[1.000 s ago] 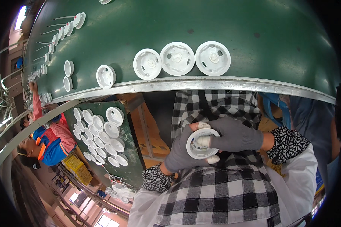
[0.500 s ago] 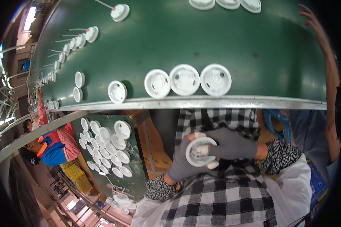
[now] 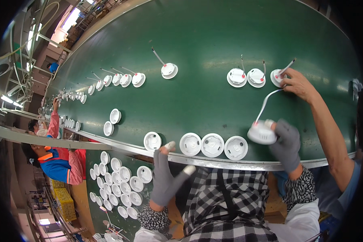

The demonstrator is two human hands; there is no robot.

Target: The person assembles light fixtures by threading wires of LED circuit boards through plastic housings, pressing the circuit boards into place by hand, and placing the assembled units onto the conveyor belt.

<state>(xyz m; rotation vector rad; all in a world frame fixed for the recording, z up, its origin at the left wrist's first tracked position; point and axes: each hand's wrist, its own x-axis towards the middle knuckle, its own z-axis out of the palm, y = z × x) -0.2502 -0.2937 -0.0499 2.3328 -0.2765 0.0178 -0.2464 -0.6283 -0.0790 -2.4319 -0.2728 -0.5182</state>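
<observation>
My right hand [image 3: 286, 145], in a grey glove, grips a white round lamp housing [image 3: 263, 133] above the green belt, slightly blurred. A white cable [image 3: 264, 104] rises from a red grommet on it and reaches up to a co-worker's hand. My left hand [image 3: 165, 183], gloved with pale fingertip covers, has its fingers spread and holds nothing. It is at the belt's metal edge, near a white round shell [image 3: 152, 141]. Between my hands, three white shells [image 3: 212, 145] lie hollow side up in a row along the edge.
At right, a co-worker's hand [image 3: 298, 85] touches a corded housing [image 3: 276, 77]; two more corded housings [image 3: 246, 77] lie beside it. Farther left is a line of corded housings [image 3: 138, 80]. On the lower left, a side table [image 3: 96, 215] bears several shells. Another person [image 3: 60, 161] works at far left.
My hands were together at my lap around a white shell; now they are apart, the right over the belt with a corded housing. The view has shifted, showing more of the belt.
</observation>
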